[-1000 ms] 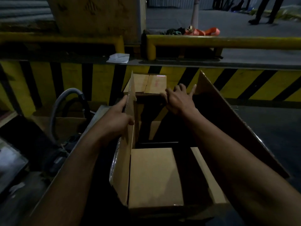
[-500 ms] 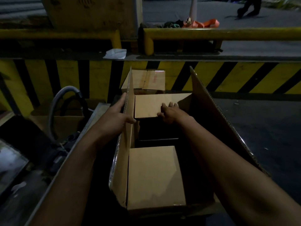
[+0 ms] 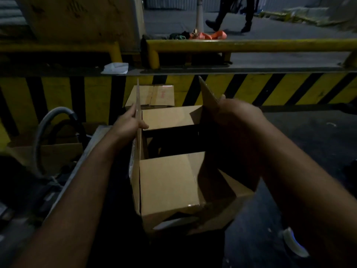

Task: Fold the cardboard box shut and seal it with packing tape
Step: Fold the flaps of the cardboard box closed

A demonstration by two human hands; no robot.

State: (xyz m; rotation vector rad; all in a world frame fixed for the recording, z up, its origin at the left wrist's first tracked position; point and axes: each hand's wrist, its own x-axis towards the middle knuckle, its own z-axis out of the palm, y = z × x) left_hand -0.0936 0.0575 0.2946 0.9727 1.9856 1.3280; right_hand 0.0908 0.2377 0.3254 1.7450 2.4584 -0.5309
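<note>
A dim loading area, seen from above the person's own arms. One open cardboard box (image 3: 160, 215) sits in the lower centre of the frame. The surface under it is too dark to make out.

What has just changed: half a second ago the right hand was pressing the far short flap (image 3: 168, 117) down into the opening. That flap now lies flat, and the right hand (image 3: 239, 115) has moved out to the right long flap (image 3: 209, 91), which stands steeper than it did. It rests against the flap's outer face near the top. Whether its fingers curl round the edge cannot be told in the dark.

The left hand (image 3: 129, 122) has not shifted. It grips the left long flap (image 3: 137, 97), thumb inside and fingers outside, and holds it upright.

By this reading both short flaps are in, so the long flaps are likely next, then the tape.

Counted: two hands. Four flaps, two short ones folded in, counting the near short flap (image 3: 168, 180), and two long ones standing. Two boxes in all, with a second box (image 3: 152, 95) just behind, against the yellow and black striped barrier (image 3: 58, 93). No tape roll is in view. One grey hose (image 3: 48, 120) curves at the left.
</note>
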